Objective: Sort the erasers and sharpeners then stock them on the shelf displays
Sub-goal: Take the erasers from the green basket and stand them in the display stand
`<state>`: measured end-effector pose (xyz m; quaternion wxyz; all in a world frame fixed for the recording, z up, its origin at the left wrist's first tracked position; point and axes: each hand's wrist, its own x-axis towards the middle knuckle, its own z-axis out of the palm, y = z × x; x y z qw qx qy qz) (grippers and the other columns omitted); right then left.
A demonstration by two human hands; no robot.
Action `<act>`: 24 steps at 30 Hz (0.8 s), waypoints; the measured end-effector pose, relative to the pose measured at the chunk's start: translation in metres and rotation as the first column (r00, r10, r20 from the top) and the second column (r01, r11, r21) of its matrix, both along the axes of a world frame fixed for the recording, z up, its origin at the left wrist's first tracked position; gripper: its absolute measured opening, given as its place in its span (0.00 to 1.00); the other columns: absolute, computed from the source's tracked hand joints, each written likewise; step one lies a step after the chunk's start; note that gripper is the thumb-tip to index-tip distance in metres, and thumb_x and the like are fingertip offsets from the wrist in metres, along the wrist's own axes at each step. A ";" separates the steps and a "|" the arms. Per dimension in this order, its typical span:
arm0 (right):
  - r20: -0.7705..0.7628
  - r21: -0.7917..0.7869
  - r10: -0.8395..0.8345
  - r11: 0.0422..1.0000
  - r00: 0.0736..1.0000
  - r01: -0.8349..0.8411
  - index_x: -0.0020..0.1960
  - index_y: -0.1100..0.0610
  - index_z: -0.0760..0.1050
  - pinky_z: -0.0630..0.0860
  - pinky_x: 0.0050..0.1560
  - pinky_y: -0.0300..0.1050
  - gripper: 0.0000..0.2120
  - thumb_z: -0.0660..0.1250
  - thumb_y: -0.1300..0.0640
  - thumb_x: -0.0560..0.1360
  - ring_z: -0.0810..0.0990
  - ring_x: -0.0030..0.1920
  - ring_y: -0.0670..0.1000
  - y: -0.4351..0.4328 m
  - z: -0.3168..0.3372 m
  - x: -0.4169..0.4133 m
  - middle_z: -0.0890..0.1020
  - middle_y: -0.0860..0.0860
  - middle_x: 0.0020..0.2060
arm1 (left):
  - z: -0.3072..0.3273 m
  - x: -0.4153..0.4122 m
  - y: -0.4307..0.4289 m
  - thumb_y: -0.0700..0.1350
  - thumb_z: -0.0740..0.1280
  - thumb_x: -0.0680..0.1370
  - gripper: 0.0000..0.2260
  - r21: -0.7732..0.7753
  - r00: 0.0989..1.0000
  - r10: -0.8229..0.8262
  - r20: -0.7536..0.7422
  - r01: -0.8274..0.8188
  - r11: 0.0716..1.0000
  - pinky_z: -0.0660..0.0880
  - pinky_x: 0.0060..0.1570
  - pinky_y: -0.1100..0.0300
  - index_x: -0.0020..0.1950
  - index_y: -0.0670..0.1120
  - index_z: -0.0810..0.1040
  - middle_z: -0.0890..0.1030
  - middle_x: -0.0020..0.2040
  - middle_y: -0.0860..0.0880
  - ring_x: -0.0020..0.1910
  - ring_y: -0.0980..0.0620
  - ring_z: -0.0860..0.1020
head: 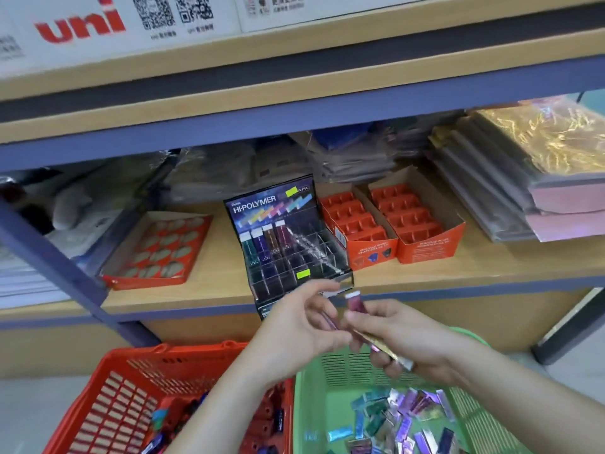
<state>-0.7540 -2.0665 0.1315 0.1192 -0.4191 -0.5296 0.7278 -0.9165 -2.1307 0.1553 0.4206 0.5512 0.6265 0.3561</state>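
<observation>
— What's in your grips?

— My right grip (406, 335) is closed round a few erasers. A magenta eraser (355, 303) stands upright out of the top, and a gold eraser (384, 348) slants out lower down, toward the right.

— And the other one?

— My left grip (294, 326) is just beside it, fingers bent toward the magenta one. Something thin and pink shows at the fingertips, but in the blur I cannot tell whether I'm pinching it.

— Where's the stock?

— Loose erasers (409, 417) lie in the green basket (311, 404) under my right arm. The red basket (108, 388) sits touching it on the left. On the shelf (212, 280) ahead stands the black HI-POLYMER display (294, 257), with four erasers (266, 244) upright in its back-left slots. Orange trays (422, 247) sit to its right and a flat orange tray (157, 253) to its left.
</observation>
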 end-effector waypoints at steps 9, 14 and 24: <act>-0.236 -0.153 -0.022 0.988 0.971 -0.015 0.55 0.60 0.78 0.60 0.21 0.35 0.15 0.66 0.48 0.77 0.68 0.26 0.47 0.016 0.019 0.011 0.82 0.56 0.38 | 0.003 0.024 0.008 0.30 0.70 0.73 0.22 0.336 0.973 0.225 0.050 -0.229 0.914 0.76 0.40 0.66 0.53 0.58 0.78 0.81 0.46 0.52 0.39 0.53 0.80; -0.230 -0.057 -0.091 0.995 0.969 0.080 0.49 0.54 0.81 0.61 0.22 0.36 0.06 0.67 0.53 0.77 0.68 0.26 0.47 0.015 0.013 0.012 0.79 0.53 0.35 | 0.007 0.033 0.017 0.33 0.71 0.72 0.38 0.364 0.966 0.204 -0.157 -0.135 0.921 0.78 0.37 0.61 0.67 0.69 0.63 0.72 0.58 0.62 0.38 0.55 0.79; -0.056 0.430 0.020 0.903 0.998 0.006 0.49 0.48 0.82 0.64 0.27 0.42 0.08 0.64 0.50 0.79 0.68 0.29 0.51 0.024 0.018 0.002 0.77 0.50 0.35 | 0.026 -0.001 0.033 0.40 0.74 0.73 0.04 0.142 0.965 0.258 -0.048 -0.249 0.958 0.81 0.43 0.51 0.41 0.48 0.85 0.84 0.35 0.47 0.35 0.49 0.82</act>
